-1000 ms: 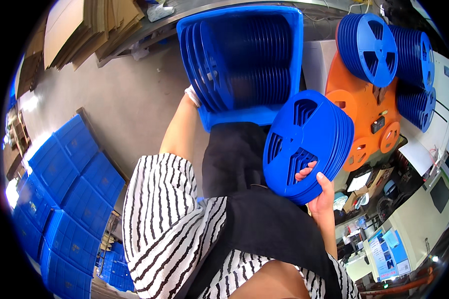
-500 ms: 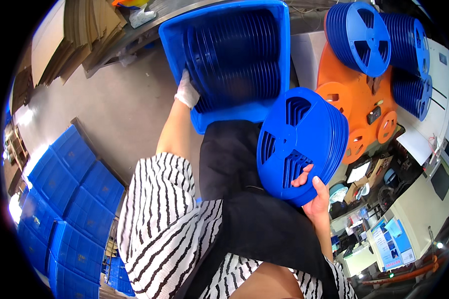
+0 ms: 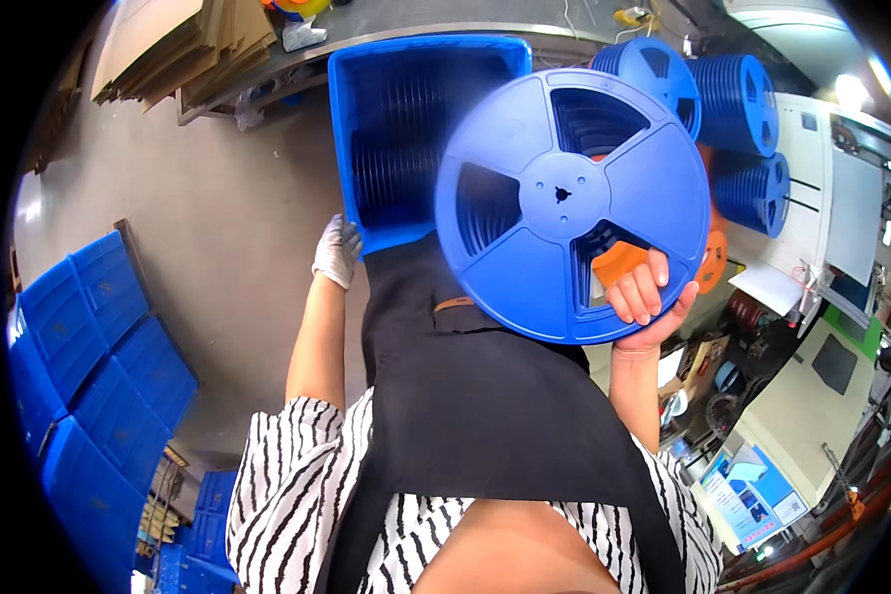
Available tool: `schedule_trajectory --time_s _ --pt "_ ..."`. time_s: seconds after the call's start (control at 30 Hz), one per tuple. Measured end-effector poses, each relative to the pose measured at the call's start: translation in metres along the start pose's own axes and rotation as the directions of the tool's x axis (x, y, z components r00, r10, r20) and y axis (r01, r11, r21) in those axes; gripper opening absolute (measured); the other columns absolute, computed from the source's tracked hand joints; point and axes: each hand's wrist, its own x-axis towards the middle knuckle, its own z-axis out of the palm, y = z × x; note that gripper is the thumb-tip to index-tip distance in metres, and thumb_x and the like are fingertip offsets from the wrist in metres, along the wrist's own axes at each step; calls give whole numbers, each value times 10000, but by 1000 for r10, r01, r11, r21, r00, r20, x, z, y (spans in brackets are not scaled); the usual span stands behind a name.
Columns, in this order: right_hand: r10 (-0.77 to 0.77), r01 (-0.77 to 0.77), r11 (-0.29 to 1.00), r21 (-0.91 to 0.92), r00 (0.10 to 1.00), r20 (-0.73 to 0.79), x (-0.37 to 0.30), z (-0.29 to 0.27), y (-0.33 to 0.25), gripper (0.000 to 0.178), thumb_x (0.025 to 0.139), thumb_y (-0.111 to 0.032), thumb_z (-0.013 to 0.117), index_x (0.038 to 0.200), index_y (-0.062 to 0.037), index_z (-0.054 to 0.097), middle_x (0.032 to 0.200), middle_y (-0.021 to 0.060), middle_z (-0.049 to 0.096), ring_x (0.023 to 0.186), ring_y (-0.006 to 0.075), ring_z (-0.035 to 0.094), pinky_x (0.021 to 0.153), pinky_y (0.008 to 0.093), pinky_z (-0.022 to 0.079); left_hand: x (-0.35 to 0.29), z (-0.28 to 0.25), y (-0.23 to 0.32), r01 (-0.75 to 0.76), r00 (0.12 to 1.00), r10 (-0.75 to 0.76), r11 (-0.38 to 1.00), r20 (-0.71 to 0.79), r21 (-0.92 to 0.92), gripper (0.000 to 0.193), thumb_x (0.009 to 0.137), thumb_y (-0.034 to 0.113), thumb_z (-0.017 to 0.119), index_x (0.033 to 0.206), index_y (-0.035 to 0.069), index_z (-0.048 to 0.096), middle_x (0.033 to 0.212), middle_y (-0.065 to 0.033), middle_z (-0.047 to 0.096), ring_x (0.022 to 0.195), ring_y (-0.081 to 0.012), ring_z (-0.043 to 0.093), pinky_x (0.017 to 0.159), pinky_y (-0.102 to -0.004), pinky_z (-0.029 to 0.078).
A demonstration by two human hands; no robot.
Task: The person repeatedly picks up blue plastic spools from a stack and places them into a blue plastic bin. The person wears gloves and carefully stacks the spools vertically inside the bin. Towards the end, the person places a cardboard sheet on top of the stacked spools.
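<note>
My right hand (image 3: 648,302) grips a stack of blue plastic reels (image 3: 619,208). Its fingers curl through a window of the front reel and the thumb lies along the rim. The stack faces up toward me, overlapping the right side of a blue bin (image 3: 350,198). Inside that bin stand rows of dark blue reels (image 3: 396,173), partly hidden by the held stack. My left hand (image 3: 337,252), in a white glove, is at the bin's near left corner. Its fingers are loosely bent and nothing shows in them; whether they touch the rim is unclear.
More blue reel stacks (image 3: 747,104) stand at the right on an orange fixture (image 3: 713,262), mostly covered. Blue crates (image 3: 99,346) are piled at the left. Cardboard sheets (image 3: 168,45) lie at the far left beside a grey bench (image 3: 416,22).
My right hand has raised the reel stack and turned its face toward me, over the bin's right side. My left hand has come out of the bin to its outer corner.
</note>
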Motion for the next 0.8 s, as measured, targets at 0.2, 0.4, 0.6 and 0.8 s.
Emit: schedule_trajectory --time_s 0.2,0.4,0.6,0.8 --pt "36 -65 992 111 970 241 -16 3 4 402 894 -459 669 865 -113 467 543 -56 436 448 62 440 441 221 359 -69 68 48 -469 847 486 874 217 -125 583 958 376 548 1444 91 397 1414 -174 461 1322 -336 412 1110 -413 318" --pt "140 -170 985 41 908 396 -17 8 8 439 882 -517 657 844 -126 462 523 -70 423 424 55 424 425 221 353 -186 186 66 -644 -47 735 -540 676 542 564 893 287 562 1395 55 452 1414 -230 451 1338 -427 374 1135 -520 240" --pt "212 -204 977 -60 912 351 -28 11 11 455 886 -558 630 862 -138 457 543 -67 438 446 67 454 447 223 369 -272 251 -2 -858 -224 411 -513 884 21 702 698 333 714 1313 67 504 1391 -183 477 1332 -380 409 1144 -530 245" --pt "152 -145 988 -46 924 350 -40 3 10 444 881 -531 653 862 -131 460 545 -60 450 461 66 460 447 219 371 -133 145 9 -615 451 674 -241 585 751 524 948 196 446 1442 34 383 1484 -205 384 1371 -391 353 1162 -424 260"
